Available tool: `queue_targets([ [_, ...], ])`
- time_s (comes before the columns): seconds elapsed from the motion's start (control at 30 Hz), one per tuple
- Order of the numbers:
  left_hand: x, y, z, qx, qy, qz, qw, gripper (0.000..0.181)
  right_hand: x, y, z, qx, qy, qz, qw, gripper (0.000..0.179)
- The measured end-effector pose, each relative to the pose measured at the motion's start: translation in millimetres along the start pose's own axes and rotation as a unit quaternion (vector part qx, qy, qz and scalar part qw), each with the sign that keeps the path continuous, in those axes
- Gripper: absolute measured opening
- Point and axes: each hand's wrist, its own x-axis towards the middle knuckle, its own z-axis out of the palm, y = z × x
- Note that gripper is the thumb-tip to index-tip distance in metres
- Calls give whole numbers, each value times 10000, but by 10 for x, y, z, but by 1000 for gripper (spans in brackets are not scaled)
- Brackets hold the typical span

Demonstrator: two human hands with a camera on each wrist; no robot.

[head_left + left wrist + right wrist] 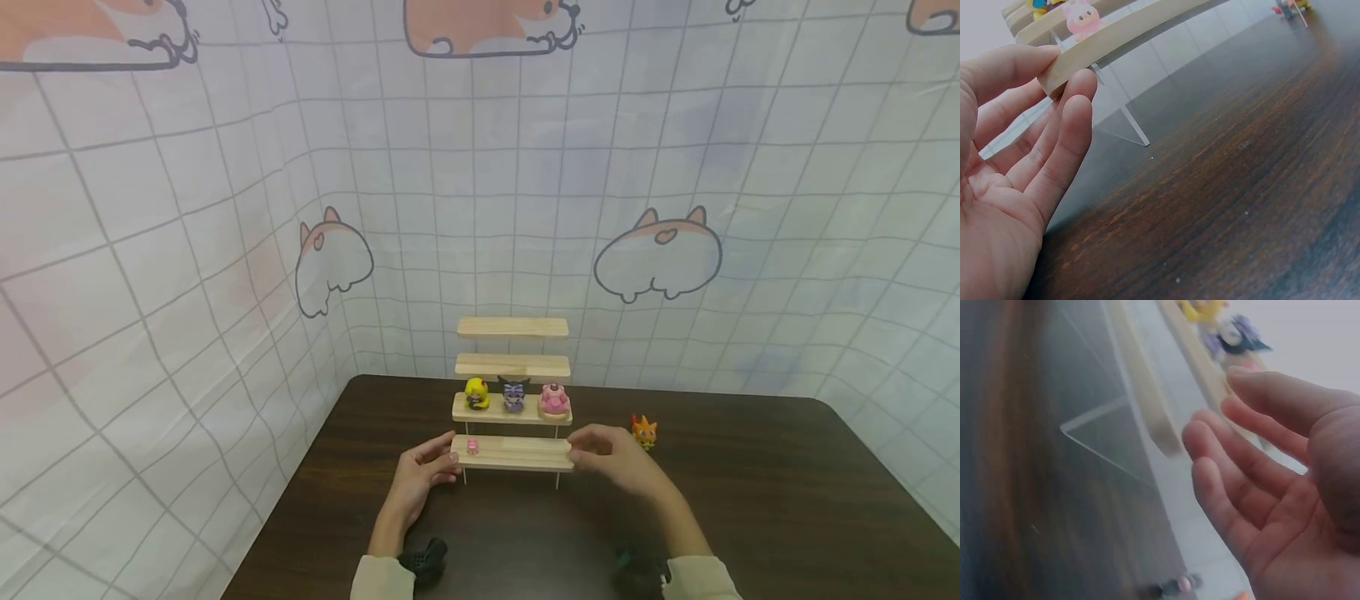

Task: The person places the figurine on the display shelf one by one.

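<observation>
Wooden shelf (pixel 528 455): four stepped boards, upright toward the far side of the dark desk (pixel 757 483), before a grid-patterned cloth (pixel 517 167) with corgi drawings. Held at one end of its bottom board.

Left hand (pixel 420 475): pinches the left end of the bottom board, thumb on the board's edge, fingers bent about the end.

Right hand (pixel 615 457): released; fingers loosely bent, just beside the right end of the same board. Right wrist view is blurred but shows a gap between fingertips and wood.

Bottom board: one small pink figure (pixel 472 447) near the left end; left wrist view gives it upright ears. Clear legs (pixel 1135 125) below.

Second board up, left to right: yellow-haired figure (pixel 476 393), purple figure (pixel 513 397) with dark pointed ears, pink figure (pixel 554 402) at the right end. Two upper boards bare.

Orange figure (pixel 644 432): on the desk, right of the shelf, near the right hand, well apart from the others.

Pale sleeves (pixel 382 579) on both arms; black device (pixel 427 560) at the left wrist.
</observation>
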Motion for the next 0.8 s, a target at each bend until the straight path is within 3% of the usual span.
queue_targets([
  [0.17,1,1,0,24,-6,-23,10000,52,-93,55,-216,-200,1001,321,9943,37],
  [0.27,-1,-2,1,47,-14,-13,10000,52,-162,81,-342,-382,1695,459,9837,36],
  [0.43,-7,-2,3,21,-23,51,10000,52,-259,143,-506,-423,2502,674,9649,37],
  [0.6,-6,6,1,7,-47,86,10000,52,-291,207,-576,-380,2819,859,9548,44],
  [0.8,-6,5,0,16,-39,59,10000,53,-295,335,-582,-390,2668,1274,9545,54],
])
